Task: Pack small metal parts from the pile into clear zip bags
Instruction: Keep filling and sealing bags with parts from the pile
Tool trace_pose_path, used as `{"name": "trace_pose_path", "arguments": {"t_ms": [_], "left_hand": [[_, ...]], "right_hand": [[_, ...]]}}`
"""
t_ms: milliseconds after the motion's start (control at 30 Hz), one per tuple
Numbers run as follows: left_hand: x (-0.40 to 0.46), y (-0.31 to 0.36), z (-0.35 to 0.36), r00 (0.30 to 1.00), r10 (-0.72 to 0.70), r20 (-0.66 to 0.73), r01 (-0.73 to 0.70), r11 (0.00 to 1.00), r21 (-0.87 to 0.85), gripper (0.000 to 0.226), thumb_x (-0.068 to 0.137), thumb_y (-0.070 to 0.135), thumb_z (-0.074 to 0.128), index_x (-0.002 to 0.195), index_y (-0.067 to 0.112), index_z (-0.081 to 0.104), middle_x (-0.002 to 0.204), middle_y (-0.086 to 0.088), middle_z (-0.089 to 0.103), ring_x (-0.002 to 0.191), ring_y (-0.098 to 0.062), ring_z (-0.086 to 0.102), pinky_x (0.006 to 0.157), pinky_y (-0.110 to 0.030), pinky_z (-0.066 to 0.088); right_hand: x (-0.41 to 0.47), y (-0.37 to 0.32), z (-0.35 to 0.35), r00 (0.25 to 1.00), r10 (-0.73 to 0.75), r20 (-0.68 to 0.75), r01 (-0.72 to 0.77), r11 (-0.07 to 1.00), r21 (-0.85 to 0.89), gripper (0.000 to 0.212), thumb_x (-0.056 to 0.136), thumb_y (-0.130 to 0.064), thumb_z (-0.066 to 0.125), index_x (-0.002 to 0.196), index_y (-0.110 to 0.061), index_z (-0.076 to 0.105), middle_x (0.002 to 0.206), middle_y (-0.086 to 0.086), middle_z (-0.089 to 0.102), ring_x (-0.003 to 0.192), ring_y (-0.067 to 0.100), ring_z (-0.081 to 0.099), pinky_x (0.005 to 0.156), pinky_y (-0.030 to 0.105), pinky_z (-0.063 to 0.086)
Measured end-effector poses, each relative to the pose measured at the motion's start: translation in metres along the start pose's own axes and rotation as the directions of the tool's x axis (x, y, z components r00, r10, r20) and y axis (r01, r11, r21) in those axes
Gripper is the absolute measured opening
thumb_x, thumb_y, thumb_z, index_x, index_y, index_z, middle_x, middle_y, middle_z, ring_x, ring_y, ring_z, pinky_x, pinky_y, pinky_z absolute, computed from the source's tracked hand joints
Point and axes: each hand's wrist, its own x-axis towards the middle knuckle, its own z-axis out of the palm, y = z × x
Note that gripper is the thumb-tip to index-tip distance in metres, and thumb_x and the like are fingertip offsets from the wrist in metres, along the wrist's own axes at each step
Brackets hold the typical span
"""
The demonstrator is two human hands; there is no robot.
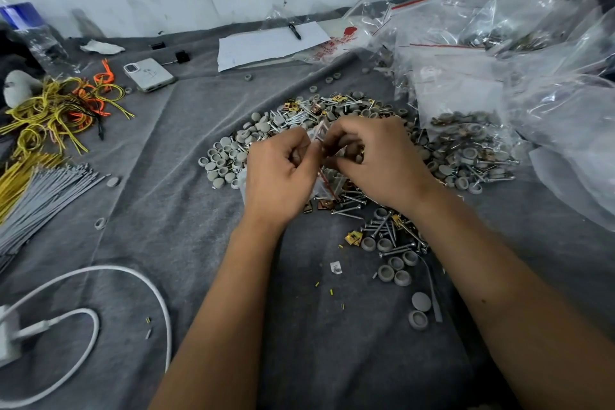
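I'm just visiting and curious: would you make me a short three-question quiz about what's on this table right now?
1. True or false: both hands grip the small clear zip bag above the pile of screws and grey caps.
2. What lies on the white paper at the back?
A. a black pen
B. scissors
C. a phone
3. Fill in: the white phone lies face ____ on the grey cloth.

Key
1. True: left hand and right hand both pinch it.
2. A, the black pen.
3. down.
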Motion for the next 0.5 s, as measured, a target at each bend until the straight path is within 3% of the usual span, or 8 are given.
{"name": "trace_pose_path", "arguments": {"t_ms": [300, 400, 500], "left_hand": [[0.0, -0.004, -0.002, 0.998, -0.058, -0.033, 0.059, 0.998, 0.029, 0.046, 0.092, 0.02, 0.065, 0.058, 0.026, 0.035, 0.051, 0.01, 0.034, 0.049, -0.009, 0.031, 0.05, -0.029, 0.026], [-0.001, -0.005, -0.003, 0.994, -0.089, -0.067, 0.093, 0.994, 0.056, 0.047, 0.092, 0.018, 0.066, 0.058, 0.023, 0.035, 0.051, 0.009, 0.035, 0.05, -0.01, 0.031, 0.051, -0.029, 0.025], [-0.001, -0.007, -0.003, 0.988, -0.12, -0.098, 0.126, 0.99, 0.067, 0.046, 0.091, 0.014, 0.066, 0.057, 0.021, 0.035, 0.051, 0.008, 0.036, 0.051, -0.009, 0.032, 0.051, -0.03, 0.027]], "right_hand": [[0.002, 0.005, -0.018, 0.994, 0.069, -0.079, -0.072, 0.997, -0.035, 0.012, 0.085, -0.025, 0.083, 0.087, -0.018, 0.074, 0.078, -0.01, 0.071, 0.07, 0.003, 0.067, 0.066, 0.021, 0.057], [0.002, 0.011, -0.029, 0.968, 0.156, 0.198, -0.13, 0.982, -0.14, 0.018, 0.08, -0.043, 0.083, 0.079, -0.027, 0.074, 0.069, -0.014, 0.068, 0.067, 0.0, 0.064, 0.059, 0.022, 0.051], [0.001, 0.017, -0.03, 0.837, 0.257, 0.483, -0.165, 0.96, -0.226, 0.02, 0.073, -0.044, 0.089, 0.078, -0.03, 0.076, 0.074, -0.011, 0.069, 0.067, 0.003, 0.062, 0.06, 0.025, 0.048]]}}
